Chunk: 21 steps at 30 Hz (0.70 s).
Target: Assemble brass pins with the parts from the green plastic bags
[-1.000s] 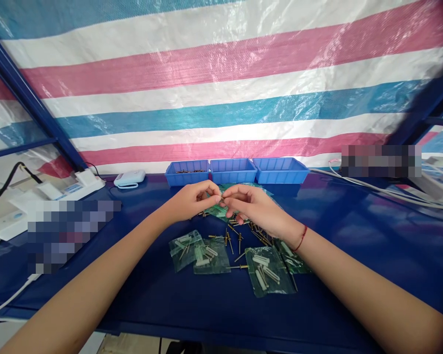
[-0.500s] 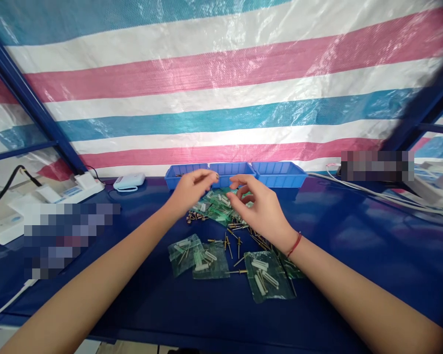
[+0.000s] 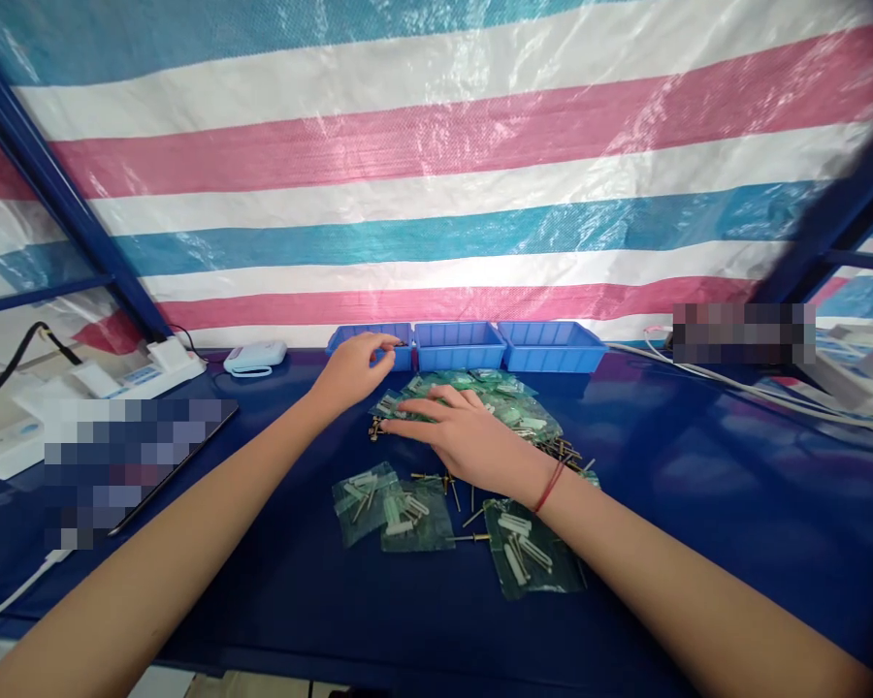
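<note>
My left hand reaches to the leftmost blue bin, fingers pinched on a small dark rivet at its front rim. My right hand lies low over the pile of small green bags, fingers stretched toward the loose rivets at the pile's left edge. More brass-coloured rivets lie scattered under and behind my right wrist. Three green bags with white parts lie nearer to me.
Two more blue bins stand in a row against the striped tarp. A white device and white boxes sit at the left, with a cable. White cables run at the right.
My hands, which met above the pile, have parted. The left moved away to the leftmost bin with a small piece. The right dropped onto the bags and stretched leftward.
</note>
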Available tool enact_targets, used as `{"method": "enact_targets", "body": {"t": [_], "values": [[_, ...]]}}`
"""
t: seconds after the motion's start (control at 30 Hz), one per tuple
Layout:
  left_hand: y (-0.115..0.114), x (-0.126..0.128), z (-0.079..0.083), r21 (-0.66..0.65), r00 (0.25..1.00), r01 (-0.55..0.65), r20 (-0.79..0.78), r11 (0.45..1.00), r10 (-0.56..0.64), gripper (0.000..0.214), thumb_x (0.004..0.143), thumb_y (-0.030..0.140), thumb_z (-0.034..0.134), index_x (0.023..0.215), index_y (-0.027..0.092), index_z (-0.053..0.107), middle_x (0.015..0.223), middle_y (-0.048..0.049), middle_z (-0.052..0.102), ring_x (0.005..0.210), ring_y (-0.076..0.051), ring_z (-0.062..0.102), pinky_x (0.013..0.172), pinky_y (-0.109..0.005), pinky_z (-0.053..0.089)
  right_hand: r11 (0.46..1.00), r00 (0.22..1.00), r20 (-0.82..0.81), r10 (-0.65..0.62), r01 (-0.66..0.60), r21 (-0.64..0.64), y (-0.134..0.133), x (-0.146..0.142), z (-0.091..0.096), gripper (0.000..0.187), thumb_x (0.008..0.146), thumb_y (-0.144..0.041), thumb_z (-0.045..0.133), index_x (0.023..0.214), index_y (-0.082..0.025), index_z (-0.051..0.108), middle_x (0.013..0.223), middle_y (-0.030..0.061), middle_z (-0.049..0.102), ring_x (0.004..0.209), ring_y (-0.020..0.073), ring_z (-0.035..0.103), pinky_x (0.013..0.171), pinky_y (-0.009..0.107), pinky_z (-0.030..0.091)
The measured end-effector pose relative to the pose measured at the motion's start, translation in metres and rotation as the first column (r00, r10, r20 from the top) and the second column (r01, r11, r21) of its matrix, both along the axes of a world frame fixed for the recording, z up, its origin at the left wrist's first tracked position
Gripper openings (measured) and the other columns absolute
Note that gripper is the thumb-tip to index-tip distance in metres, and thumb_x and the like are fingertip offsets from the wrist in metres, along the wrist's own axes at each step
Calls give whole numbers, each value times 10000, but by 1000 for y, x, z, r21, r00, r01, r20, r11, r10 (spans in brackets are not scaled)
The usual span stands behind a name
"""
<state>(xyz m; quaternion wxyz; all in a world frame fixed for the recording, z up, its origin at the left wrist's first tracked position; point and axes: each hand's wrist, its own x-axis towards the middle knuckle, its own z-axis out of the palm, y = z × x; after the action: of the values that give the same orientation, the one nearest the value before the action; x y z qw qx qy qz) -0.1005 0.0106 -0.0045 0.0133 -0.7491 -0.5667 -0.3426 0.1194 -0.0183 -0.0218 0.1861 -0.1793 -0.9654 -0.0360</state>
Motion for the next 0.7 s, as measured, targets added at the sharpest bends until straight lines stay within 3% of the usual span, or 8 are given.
{"method": "enact_targets", "body": {"t": [0.17, 0.33, 0.57, 0.7], "values": [[-26, 20, -3, -38, 998, 67, -11, 997, -68, 288, 877, 275, 473, 1084, 190, 654, 1008, -56, 699, 809, -187, 621, 791, -316, 482, 993, 994, 95, -54, 43, 113, -2, -4, -2, 336, 878, -34, 511, 1074, -240, 690, 1179, 49, 665, 1054, 285, 463, 800, 410, 342], [-33, 29, -3, -68, 995, 100, 6, 993, -100, 280, 892, 277, 463, 1067, 190, 663, 959, -39, 703, 772, -173, 617, 748, -286, 479, 988, 993, 103, -58, 43, 147, -1, -3, -2, 315, 907, -67, 495, 1138, -214, 650, 1097, 77, 683, 1003, 267, 493, 788, 390, 366], [-34, 24, -5, -109, 997, 76, 33, 991, -73, 290, 890, 308, 462, 1051, 199, 678, 911, -34, 710, 734, -180, 612, 721, -296, 462, 997, 1000, -1, 17, -17, -70, 6, -6, -5, 244, 894, -56, 465, 1033, -114, 656, 1035, 121, 657, 962, 234, 572, 857, 373, 452], [-34, 21, -6, -128, 996, 77, 48, 989, -71, 280, 881, 297, 467, 1039, 207, 681, 917, -26, 715, 732, -174, 619, 714, -292, 461, 995, 1000, -22, 16, -18, -103, 6, -6, -5, 286, 869, -36, 462, 1085, -120, 630, 998, 118, 663, 940, 249, 586, 851, 399, 472]]}}
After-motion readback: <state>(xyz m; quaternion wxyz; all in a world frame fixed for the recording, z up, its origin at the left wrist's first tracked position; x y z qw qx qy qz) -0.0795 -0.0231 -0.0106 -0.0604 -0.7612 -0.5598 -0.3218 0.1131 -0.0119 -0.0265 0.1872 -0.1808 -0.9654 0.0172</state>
